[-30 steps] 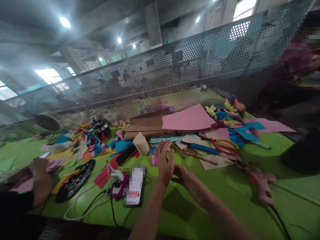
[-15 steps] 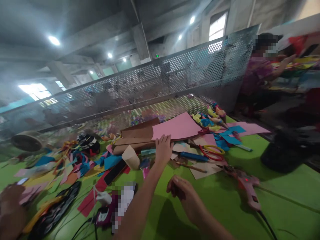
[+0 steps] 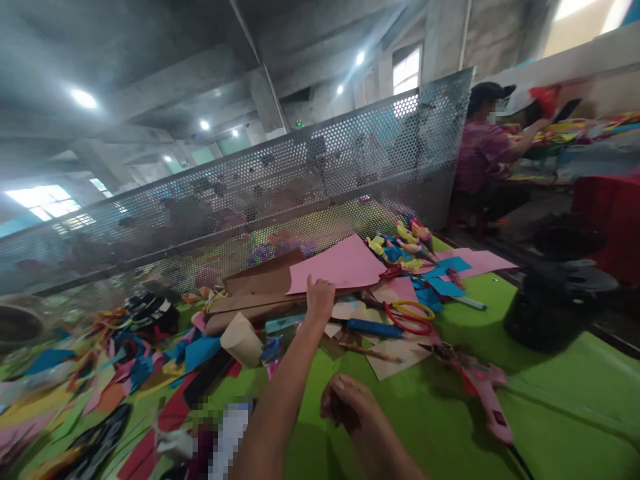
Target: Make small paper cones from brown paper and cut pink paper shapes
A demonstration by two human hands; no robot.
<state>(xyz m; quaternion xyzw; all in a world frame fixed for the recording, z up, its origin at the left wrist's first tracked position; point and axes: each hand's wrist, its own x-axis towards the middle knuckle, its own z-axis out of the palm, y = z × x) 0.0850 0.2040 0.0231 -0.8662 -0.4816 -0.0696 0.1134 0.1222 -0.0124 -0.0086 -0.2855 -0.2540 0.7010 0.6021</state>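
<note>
My left hand [image 3: 321, 300] reaches across the table to the near edge of a pink sheet of paper [image 3: 345, 264]. Its fingers are bent over that edge, the index finger lying on the sheet; the thumb is hidden. Closer to me, my right hand [image 3: 350, 408] hovers above the green tabletop with fingers curled in and nothing visible in them. Under the pink sheet lie brown sheets [image 3: 260, 275]. Right of my left hand are a blue-handled cutter [image 3: 374, 327], scissors with red and yellow handles [image 3: 411, 315], a pencil [image 3: 370, 352] and beige paper pieces [image 3: 397, 360].
A pink glue gun [image 3: 487, 393] with a cord lies at right, near a black container [image 3: 545, 307]. A cream roll [image 3: 242, 340], paper scraps [image 3: 150, 360] and a phone [image 3: 231, 433] are at left. A perforated metal screen [image 3: 300, 180] stands behind; another person [image 3: 485, 150] sits beyond it.
My hands have come apart. My left hand has moved forward onto the pink sheet's edge, its spread fingers then bending. My right hand has stayed back, curled. The view has swung right.
</note>
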